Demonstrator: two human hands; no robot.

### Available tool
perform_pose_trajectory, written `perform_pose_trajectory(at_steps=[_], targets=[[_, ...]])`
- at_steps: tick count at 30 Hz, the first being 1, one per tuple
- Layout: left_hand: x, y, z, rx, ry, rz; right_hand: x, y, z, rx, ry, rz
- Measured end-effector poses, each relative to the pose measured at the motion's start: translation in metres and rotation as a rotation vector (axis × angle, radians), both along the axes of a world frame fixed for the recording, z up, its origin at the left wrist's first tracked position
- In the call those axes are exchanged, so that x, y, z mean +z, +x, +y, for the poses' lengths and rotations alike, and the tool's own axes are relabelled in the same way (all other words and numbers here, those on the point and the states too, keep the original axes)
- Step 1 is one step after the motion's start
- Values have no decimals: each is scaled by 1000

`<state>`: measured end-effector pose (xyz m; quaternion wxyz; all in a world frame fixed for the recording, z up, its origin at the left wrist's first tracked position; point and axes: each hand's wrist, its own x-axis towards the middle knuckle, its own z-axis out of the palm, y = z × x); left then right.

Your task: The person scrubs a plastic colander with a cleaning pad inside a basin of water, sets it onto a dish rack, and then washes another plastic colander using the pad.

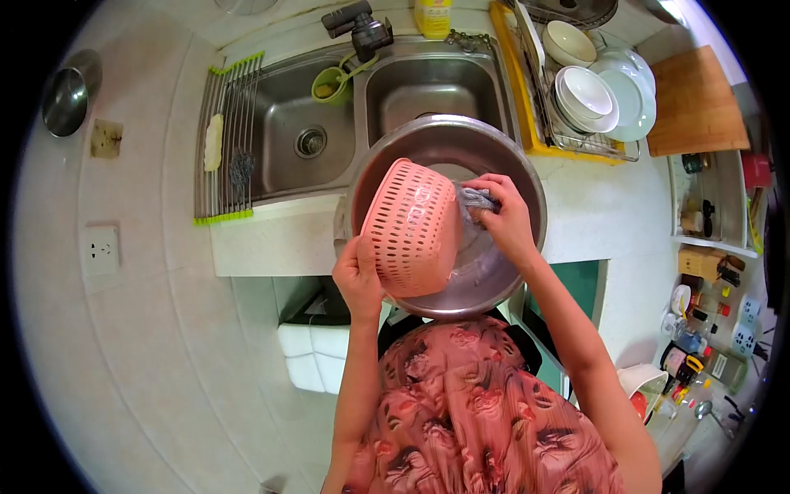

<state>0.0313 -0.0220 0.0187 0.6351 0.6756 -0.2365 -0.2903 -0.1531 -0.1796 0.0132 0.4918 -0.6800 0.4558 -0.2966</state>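
Observation:
A pink plastic basket [411, 230] with slotted walls is tilted on its side over a large metal basin [533, 165]. My left hand [359, 276] grips the basket by its rim at the lower left. In my right hand [504, 216] is a grey scrubbing cloth [479, 200], pressed against the base side of the basket; the fingers are wrapped round it. The basin rests at the front edge of the sink, partly over the right bowl, and its bottom looks wet.
Behind the basin is a double sink [296, 115] with a black faucet [359, 29] and a green ladle [329, 85]. A roll-up rack [222, 123] lies at the left. Dishes fill a drying rack [535, 90] at the right, beside a wooden cutting board [695, 103].

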Motion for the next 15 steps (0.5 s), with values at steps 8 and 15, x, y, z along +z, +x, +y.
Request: perform_pose_trajectory(at_steps=[8, 15], targets=[[4, -4, -9, -34, 25, -74, 5, 23, 0, 4, -188, -18], [4, -13, -13, -2, 24, -145, 42, 28, 37, 305, -448, -86]])
